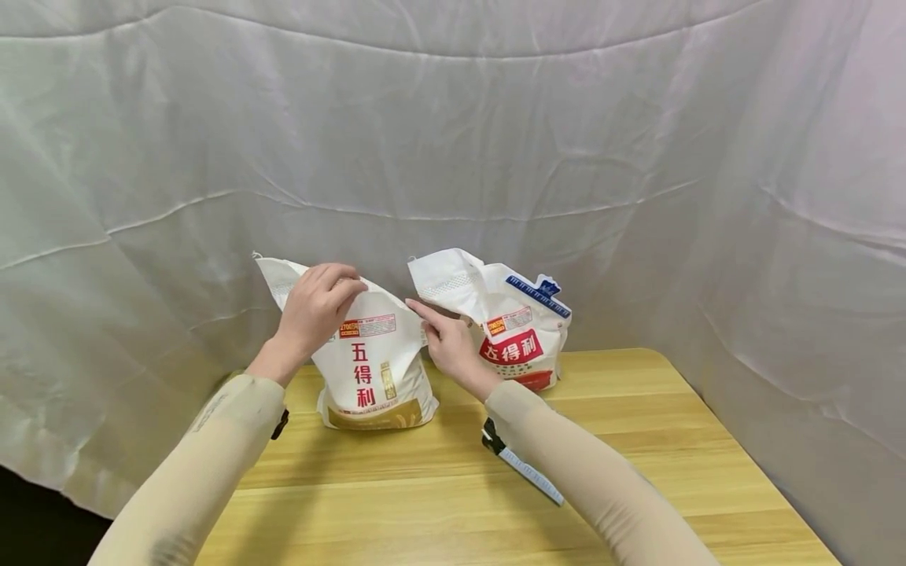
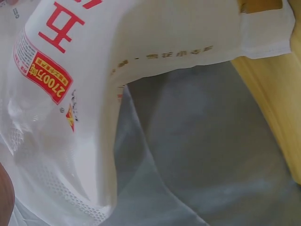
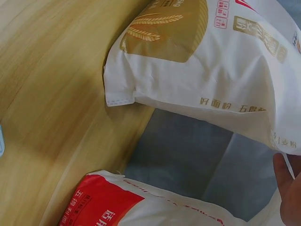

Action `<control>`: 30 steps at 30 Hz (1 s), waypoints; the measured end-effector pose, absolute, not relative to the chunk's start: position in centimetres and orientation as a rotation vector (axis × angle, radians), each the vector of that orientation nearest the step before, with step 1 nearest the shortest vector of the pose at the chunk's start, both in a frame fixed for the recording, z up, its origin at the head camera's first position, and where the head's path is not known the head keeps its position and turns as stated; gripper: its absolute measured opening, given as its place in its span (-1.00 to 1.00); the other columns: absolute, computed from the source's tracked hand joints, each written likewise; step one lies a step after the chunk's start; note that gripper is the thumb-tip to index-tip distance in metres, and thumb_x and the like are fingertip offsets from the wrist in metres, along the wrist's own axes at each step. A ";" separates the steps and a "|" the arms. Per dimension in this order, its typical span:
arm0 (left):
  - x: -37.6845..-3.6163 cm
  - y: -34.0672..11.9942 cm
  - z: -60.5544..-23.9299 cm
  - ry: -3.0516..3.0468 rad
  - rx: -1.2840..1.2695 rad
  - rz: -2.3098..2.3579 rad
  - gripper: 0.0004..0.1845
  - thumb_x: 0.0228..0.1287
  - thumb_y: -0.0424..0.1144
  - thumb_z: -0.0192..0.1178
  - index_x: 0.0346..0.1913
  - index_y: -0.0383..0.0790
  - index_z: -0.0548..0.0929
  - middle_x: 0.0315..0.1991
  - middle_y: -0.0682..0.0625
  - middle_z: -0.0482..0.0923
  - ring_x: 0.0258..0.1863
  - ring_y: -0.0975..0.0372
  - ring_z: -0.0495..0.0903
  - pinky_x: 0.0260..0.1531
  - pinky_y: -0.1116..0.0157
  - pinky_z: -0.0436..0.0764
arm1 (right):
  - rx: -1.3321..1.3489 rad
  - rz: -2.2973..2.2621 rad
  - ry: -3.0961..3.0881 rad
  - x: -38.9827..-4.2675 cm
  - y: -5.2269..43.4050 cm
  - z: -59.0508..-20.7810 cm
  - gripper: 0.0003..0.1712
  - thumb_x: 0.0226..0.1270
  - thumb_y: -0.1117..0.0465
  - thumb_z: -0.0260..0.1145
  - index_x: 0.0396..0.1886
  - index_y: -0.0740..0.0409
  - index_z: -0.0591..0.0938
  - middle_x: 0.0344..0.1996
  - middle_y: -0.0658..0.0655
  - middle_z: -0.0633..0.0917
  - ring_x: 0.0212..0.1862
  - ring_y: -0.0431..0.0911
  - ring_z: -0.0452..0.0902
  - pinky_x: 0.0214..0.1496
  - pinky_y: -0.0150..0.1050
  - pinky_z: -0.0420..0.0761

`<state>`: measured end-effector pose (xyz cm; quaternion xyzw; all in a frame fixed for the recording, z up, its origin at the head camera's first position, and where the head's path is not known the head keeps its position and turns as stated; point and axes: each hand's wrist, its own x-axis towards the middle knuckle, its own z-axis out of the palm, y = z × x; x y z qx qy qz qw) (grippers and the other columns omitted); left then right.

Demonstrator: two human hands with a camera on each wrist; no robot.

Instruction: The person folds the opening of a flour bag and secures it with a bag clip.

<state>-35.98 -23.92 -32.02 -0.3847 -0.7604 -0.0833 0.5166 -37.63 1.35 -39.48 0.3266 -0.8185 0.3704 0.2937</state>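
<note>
A white flour bag [image 1: 375, 354] with red lettering and a gold base stands upright on the table, its top slumped and pulled up to a point at the left. My left hand [image 1: 318, 306] grips the upper part of this bag, fingers bent over its top edge; the left wrist view catches only a bit of a finger [image 2: 5, 197] beside the bag. At the bag's upper right corner, my right hand [image 1: 453, 346] pinches the edge, index finger stretched along it. In the right wrist view its fingers [image 3: 283, 176] lie on either side of a thin white fold.
To the right stands a second white flour bag [image 1: 520, 354] with a red label, its top folded and a blue ruler-marked clip [image 1: 538, 295] across it. A light-blue clip with a black handle [image 1: 531, 475] lies on the wooden table [image 1: 340, 511]. Grey cloth [image 1: 453, 134] hangs behind.
</note>
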 end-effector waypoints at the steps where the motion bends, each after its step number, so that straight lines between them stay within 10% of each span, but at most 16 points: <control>1: -35.9 -24.1 -32.2 -1.829 -0.920 -0.201 -0.89 0.23 -0.53 0.40 -0.23 -0.34 0.72 -0.16 -0.23 0.67 -0.15 -0.14 0.65 -0.04 -0.08 0.64 | 0.879 0.977 -2.172 -37.6 1.4 -39.5 -0.43 0.44 0.44 0.25 0.37 -0.02 0.64 -0.48 0.16 0.75 -0.71 -0.22 0.23 -0.59 -0.37 0.32; 6: -35.5 -24.8 -33.0 -1.829 -0.906 -0.214 -0.85 0.16 -0.56 0.43 -0.26 -0.34 0.71 -0.16 -0.21 0.68 -0.16 -0.12 0.65 -0.06 -0.07 0.64 | 0.936 0.933 -2.124 -37.7 1.3 -39.7 -0.43 0.40 0.50 0.25 0.34 0.04 0.66 0.22 0.06 0.70 -0.43 -0.08 0.68 -0.38 -0.27 0.64; 11: -35.3 -25.4 -33.6 -1.843 -0.901 -0.220 -0.86 0.17 -0.55 0.43 -0.25 -0.34 0.71 -0.14 -0.21 0.67 -0.15 -0.11 0.64 -0.04 -0.05 0.64 | 0.990 0.906 -2.139 -37.5 1.2 -39.6 -0.47 0.42 0.50 0.26 0.31 0.05 0.68 0.32 -0.02 0.63 0.12 -0.09 0.72 -0.13 -0.30 0.72; 17: -35.3 -25.8 -34.3 -1.830 -0.894 -0.226 -0.85 0.17 -0.58 0.40 -0.26 -0.33 0.70 -0.07 -0.20 0.68 -0.09 -0.11 0.65 0.01 -0.05 0.63 | 0.970 0.858 -2.219 -37.4 1.0 -39.8 -0.53 0.44 0.42 0.29 0.26 0.00 0.72 0.39 0.02 0.58 0.06 -0.10 0.74 -0.31 -0.40 0.59; 24: -35.1 -26.0 -34.7 -1.899 -0.868 -0.190 -0.82 0.16 -0.59 0.40 -0.26 -0.31 0.67 0.31 -0.19 0.61 0.25 -0.15 0.58 0.24 -0.09 0.50 | 0.979 0.949 -2.263 -37.2 0.7 -40.1 -0.56 0.43 0.37 0.34 0.27 0.06 0.70 0.39 0.15 0.59 0.34 0.03 0.57 0.32 -0.19 0.58; 30: -34.9 -26.0 -34.3 -2.015 -0.820 -0.180 -0.80 0.17 -0.60 0.36 -0.26 -0.27 0.63 0.28 -0.16 0.63 0.35 -0.13 0.50 0.35 -0.10 0.38 | 0.984 0.968 -2.274 -37.3 0.4 -40.3 -0.53 0.39 0.29 0.39 0.28 0.07 0.68 0.36 0.13 0.59 0.30 -0.01 0.59 0.16 -0.24 0.67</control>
